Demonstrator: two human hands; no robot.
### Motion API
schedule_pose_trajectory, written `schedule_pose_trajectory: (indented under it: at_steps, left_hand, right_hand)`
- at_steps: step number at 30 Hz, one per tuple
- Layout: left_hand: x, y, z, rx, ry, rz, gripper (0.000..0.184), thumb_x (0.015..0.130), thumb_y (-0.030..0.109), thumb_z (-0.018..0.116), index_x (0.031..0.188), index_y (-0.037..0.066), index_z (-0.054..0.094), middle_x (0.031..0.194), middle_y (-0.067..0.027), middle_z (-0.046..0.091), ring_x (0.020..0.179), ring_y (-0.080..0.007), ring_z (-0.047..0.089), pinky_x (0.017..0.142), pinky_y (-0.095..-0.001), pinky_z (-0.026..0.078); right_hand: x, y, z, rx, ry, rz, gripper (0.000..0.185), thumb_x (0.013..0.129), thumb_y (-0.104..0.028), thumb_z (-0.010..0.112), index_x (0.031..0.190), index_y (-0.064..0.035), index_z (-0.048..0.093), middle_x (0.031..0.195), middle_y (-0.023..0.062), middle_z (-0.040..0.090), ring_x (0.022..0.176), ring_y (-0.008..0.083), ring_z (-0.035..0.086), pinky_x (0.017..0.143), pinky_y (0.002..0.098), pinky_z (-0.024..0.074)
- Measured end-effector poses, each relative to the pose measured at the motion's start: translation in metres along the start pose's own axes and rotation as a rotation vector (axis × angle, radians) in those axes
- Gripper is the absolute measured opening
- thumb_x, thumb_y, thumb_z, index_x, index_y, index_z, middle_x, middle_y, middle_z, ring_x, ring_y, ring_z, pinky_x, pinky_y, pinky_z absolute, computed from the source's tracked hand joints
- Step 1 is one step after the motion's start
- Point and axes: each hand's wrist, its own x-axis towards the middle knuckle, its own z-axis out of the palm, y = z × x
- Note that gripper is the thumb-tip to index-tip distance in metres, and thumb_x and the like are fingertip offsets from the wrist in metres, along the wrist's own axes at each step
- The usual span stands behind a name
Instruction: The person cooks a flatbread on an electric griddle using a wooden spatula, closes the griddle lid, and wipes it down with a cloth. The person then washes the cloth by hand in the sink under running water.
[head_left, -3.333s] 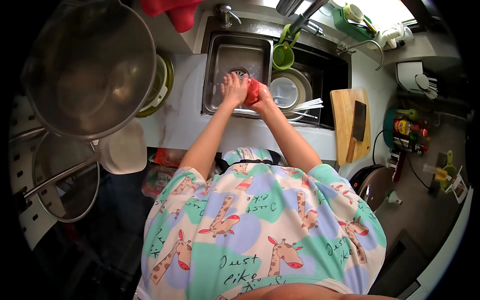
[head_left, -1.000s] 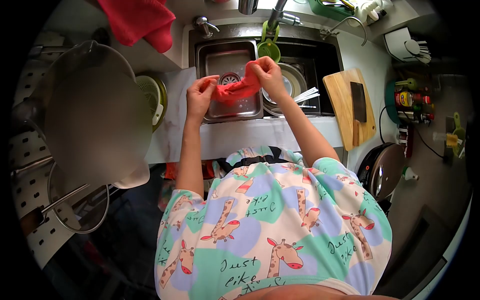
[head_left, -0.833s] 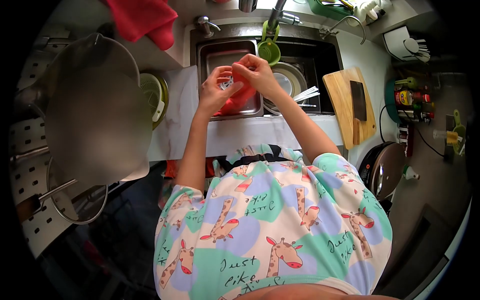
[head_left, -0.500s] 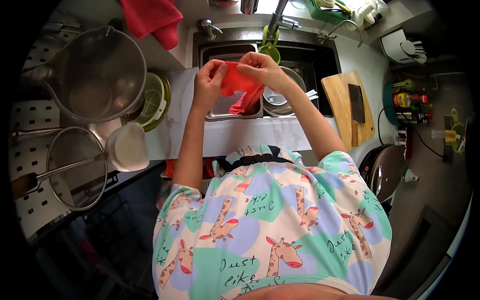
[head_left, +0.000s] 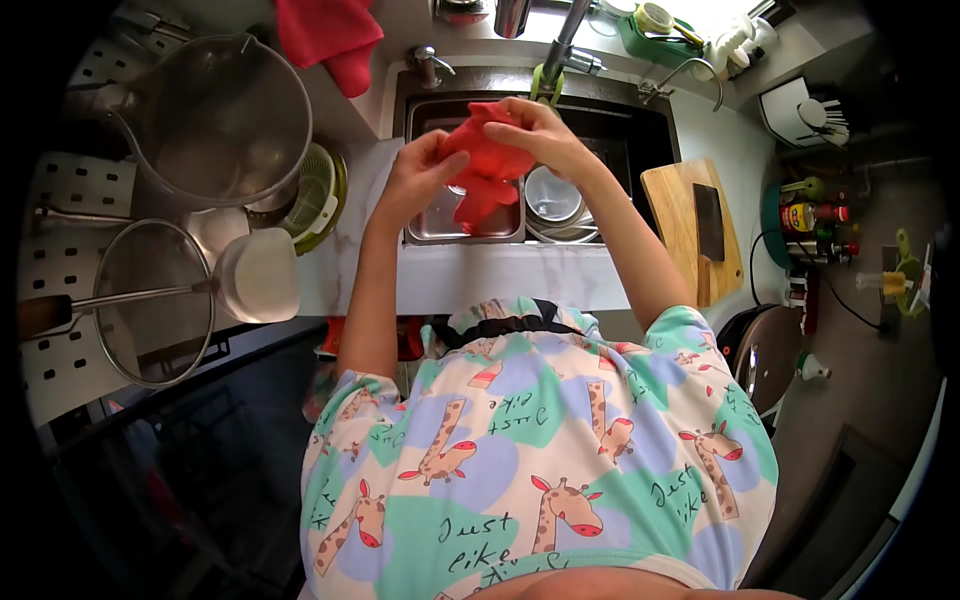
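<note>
A red rubber glove is stretched between my two hands above the sink, its finger end hanging down over the left basin. My left hand pinches its left edge between thumb and fingers. On the other side, my right hand grips the upper right part. Stacked bowls or pots stand in the right basin, below my right hand. The grey faucet rises behind the glove.
A wooden cutting board with a cleaver lies right of the sink. To the left hang a large pot, a strainer and a spatula. Another red glove or cloth hangs at upper left. Bottles stand far right.
The red glove has spread out more, with its upper end raised higher and its fingers fanned out below. My left hand has dropped slightly. The camera view has shifted a little.
</note>
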Motion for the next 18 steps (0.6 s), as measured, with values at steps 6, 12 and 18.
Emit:
schedule_pose_trajectory:
  at_steps: [6,12,18]
  left_hand:
    - [0.007,-0.004,-0.007,0.084,-0.078,-0.054,0.018,0.094,0.018,0.068,0.104,0.004,0.065,0.087,0.0063,0.06,0.078,-0.0015,0.051,0.068,-0.0205,0.044]
    - [-0.023,-0.04,-0.028,0.087,0.047,-0.242,0.025,0.091,0.022,0.071,0.109,0.005,0.069,0.089,0.0014,0.07,0.077,-0.0041,0.06,0.069,-0.0224,0.05]
    - [-0.015,-0.024,0.014,-0.729,0.328,-0.141,0.034,0.093,0.04,0.068,0.108,0.01,0.064,0.096,-0.0034,0.069,0.079,-0.0109,0.065,0.072,-0.0255,0.054]
  right_hand:
    - [0.023,0.019,0.0,0.002,0.124,-0.226,0.021,0.097,-0.021,0.064,0.103,-0.0011,0.064,0.088,0.0002,0.066,0.082,0.0063,0.058,0.075,0.0225,0.0474]
    - [0.028,0.008,-0.019,0.037,0.378,-0.368,0.024,0.1,-0.023,0.059,0.093,-0.0009,0.061,0.079,-0.0046,0.056,0.072,0.0036,0.047,0.066,0.0208,0.0407]
    - [0.022,0.045,-0.004,-0.157,0.498,-0.32,0.028,0.102,-0.025,0.053,0.088,-0.002,0.062,0.075,-0.0015,0.055,0.065,0.0063,0.046,0.059,0.0251,0.0406]
